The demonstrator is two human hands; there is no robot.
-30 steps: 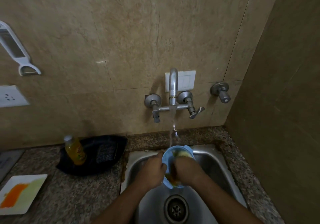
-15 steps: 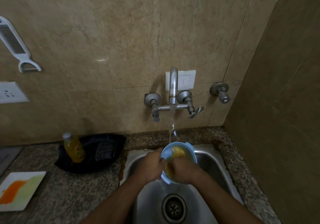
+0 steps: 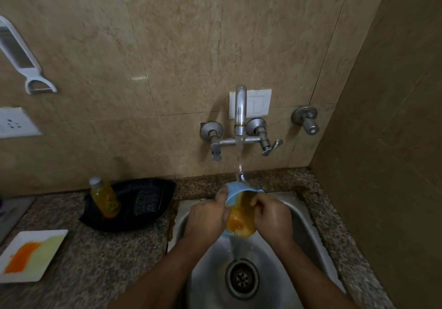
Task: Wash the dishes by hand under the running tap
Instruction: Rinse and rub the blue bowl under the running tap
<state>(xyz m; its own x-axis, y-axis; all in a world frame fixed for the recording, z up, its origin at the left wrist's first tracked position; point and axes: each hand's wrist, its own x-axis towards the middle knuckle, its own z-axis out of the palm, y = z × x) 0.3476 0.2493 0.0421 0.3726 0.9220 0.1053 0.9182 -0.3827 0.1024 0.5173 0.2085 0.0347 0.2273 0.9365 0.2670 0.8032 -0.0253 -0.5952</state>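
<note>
You tipped the blue bowl [image 3: 235,196] between your gripping left hand [image 3: 207,217] and right hand [image 3: 273,217]; orange water poured out, so rinsing progressed.

One blue bowl [image 3: 235,192] is over the one steel sink [image 3: 299,215], held by two hands, left [image 3: 207,217] and right [image 3: 272,217]. One tap [image 3: 240,107] runs. On the worktop [image 3: 95,260]: one yellow bottle [image 3: 106,197], one black tray [image 3: 148,217], one white plate [image 3: 35,270]. On the wall: one peeler [image 3: 26,62], one socket [image 3: 14,123], one switch plate [image 3: 259,102].

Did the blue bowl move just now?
Yes. The blue bowl has tipped, its far rim rising toward the tap while orange water spills toward the drain.
</note>
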